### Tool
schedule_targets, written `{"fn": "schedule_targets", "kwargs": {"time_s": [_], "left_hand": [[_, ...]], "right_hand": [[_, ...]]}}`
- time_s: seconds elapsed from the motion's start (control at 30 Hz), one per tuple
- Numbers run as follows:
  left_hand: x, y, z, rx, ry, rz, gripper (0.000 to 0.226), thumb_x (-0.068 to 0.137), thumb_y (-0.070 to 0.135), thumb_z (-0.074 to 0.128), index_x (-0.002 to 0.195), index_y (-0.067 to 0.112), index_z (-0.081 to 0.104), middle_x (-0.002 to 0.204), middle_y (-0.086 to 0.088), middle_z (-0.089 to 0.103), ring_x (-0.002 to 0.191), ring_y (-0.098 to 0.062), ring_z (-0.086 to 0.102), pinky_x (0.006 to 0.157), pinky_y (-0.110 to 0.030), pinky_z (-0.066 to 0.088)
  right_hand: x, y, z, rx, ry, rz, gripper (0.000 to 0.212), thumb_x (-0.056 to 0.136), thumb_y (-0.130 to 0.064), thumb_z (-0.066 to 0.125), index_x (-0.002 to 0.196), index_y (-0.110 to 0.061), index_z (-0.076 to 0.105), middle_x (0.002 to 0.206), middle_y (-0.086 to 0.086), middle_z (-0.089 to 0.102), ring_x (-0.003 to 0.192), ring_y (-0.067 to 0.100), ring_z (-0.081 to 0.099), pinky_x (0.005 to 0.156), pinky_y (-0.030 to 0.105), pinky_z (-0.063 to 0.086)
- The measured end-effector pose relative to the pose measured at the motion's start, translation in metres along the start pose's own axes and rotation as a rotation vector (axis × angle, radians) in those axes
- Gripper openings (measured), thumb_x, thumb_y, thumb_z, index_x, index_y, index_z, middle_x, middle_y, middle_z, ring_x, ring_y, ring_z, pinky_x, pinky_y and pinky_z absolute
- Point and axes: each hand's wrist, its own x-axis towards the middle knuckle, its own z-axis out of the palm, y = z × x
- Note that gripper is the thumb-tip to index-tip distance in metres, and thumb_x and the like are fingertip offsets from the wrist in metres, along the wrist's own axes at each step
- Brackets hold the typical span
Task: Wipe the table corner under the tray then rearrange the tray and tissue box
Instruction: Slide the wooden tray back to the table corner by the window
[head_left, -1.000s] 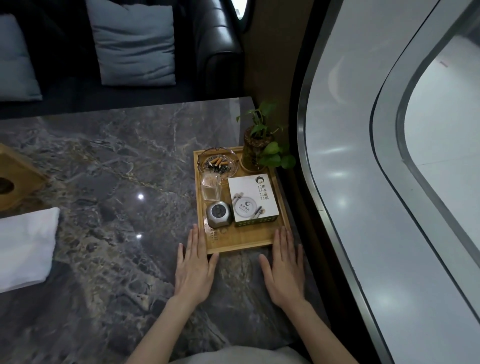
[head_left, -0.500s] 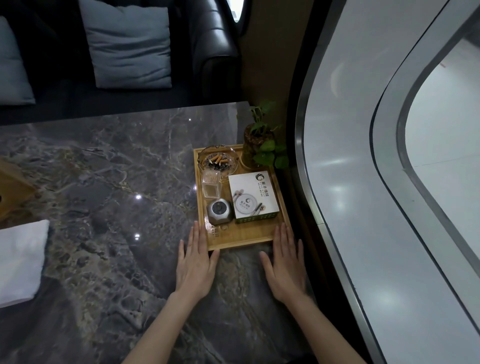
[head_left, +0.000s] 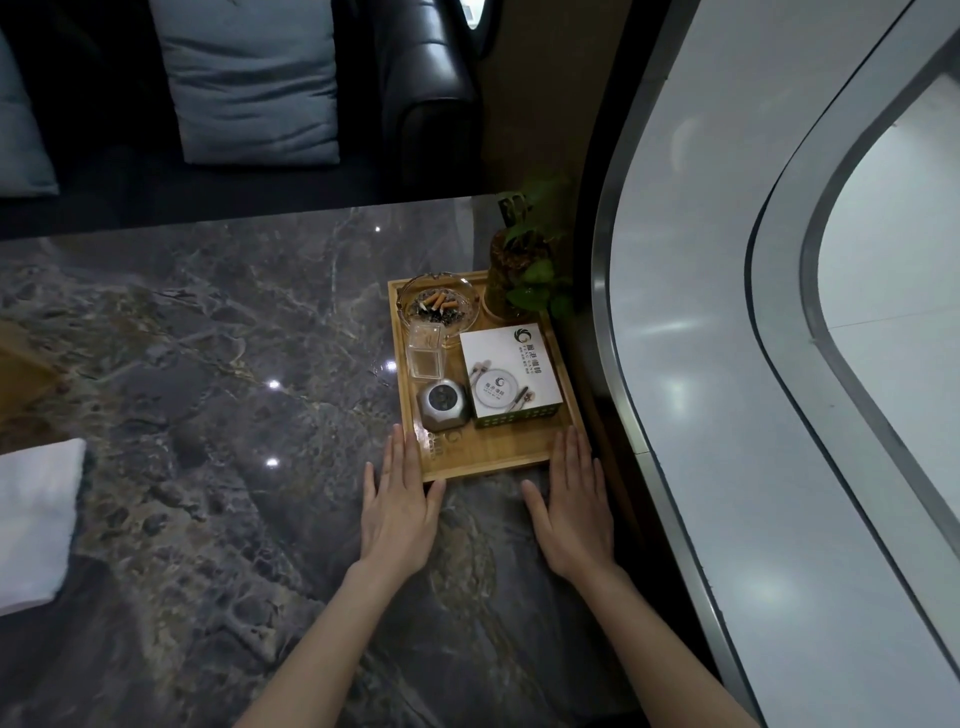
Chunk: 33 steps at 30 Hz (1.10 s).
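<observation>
A wooden tray (head_left: 488, 452) sits at the right edge of the dark marble table (head_left: 208, 389). It carries a glass ashtray (head_left: 439, 306) with butts, a clear holder (head_left: 427, 351), a grey gadget (head_left: 442, 405), a white printed box (head_left: 509, 376) and a potted plant (head_left: 524, 270). My left hand (head_left: 397, 512) lies flat on the table, fingertips against the tray's near left corner. My right hand (head_left: 571, 512) lies flat at the near right corner. Neither holds anything. A folded white cloth (head_left: 36, 519) lies at the far left.
A dark leather sofa (head_left: 431, 93) with grey-blue cushions (head_left: 249, 78) stands beyond the table's far edge. A curved grey wall panel (head_left: 727, 364) runs close along the table's right side, next to the tray. A brown sliver shows at the left frame edge.
Hands and tray have edged slightly away from me. The view has turned right, so the wooden box at the left has almost left the frame.
</observation>
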Motion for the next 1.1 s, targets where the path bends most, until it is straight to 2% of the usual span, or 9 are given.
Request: {"fn": "schedule_targets", "kwargs": {"time_s": [0.23,0.4,0.6,0.83,1.1], "left_hand": [[0.001,0.000,0.000,0.002,0.002,0.005,0.074,0.085,0.054,0.006,0.144,0.015,-0.014,0.152,0.000,-0.018,0.142,-0.012,-0.010,0.116,-0.040,-0.006],[0.002,-0.001,0.001,0.009,-0.001,0.016,0.077,0.081,0.057,-0.001,0.144,0.015,-0.015,0.149,0.002,-0.022,0.141,-0.010,-0.012,0.116,-0.039,-0.006],[0.007,0.005,-0.007,-0.003,-0.004,0.002,0.067,0.095,0.043,0.021,0.144,0.013,-0.013,0.156,-0.004,-0.014,0.144,-0.014,-0.009,0.116,-0.039,-0.006],[0.014,0.007,-0.009,-0.013,-0.011,-0.005,0.067,0.095,0.043,0.021,0.144,0.014,-0.014,0.156,-0.004,-0.015,0.144,-0.014,-0.009,0.117,-0.039,-0.006],[0.013,0.007,-0.010,-0.021,-0.027,-0.003,0.067,0.095,0.043,0.022,0.144,0.014,-0.014,0.156,-0.004,-0.015,0.144,-0.015,-0.008,0.117,-0.039,-0.005]], "right_hand": [[0.000,0.001,0.002,0.005,0.005,0.005,0.073,0.083,-0.060,0.005,0.140,-0.024,-0.023,0.149,-0.007,-0.026,0.140,0.008,-0.023,0.113,0.028,-0.012],[0.001,0.001,0.002,0.004,0.011,0.009,0.075,0.084,-0.059,0.006,0.143,-0.021,-0.020,0.149,-0.007,-0.025,0.141,0.009,-0.021,0.114,0.028,-0.011],[0.009,-0.003,0.001,0.000,0.020,0.017,0.078,0.082,-0.060,0.003,0.146,-0.017,-0.014,0.149,-0.006,-0.024,0.139,0.008,-0.022,0.114,0.028,-0.011],[0.018,-0.003,0.000,0.015,0.014,0.032,0.075,0.090,-0.054,0.018,0.147,-0.016,-0.012,0.157,0.001,-0.016,0.140,0.009,-0.021,0.114,0.028,-0.009],[0.018,-0.002,0.000,-0.006,0.011,0.024,0.076,0.087,-0.058,0.011,0.147,-0.016,-0.012,0.157,0.002,-0.015,0.140,0.009,-0.020,0.115,0.029,-0.008]]}}
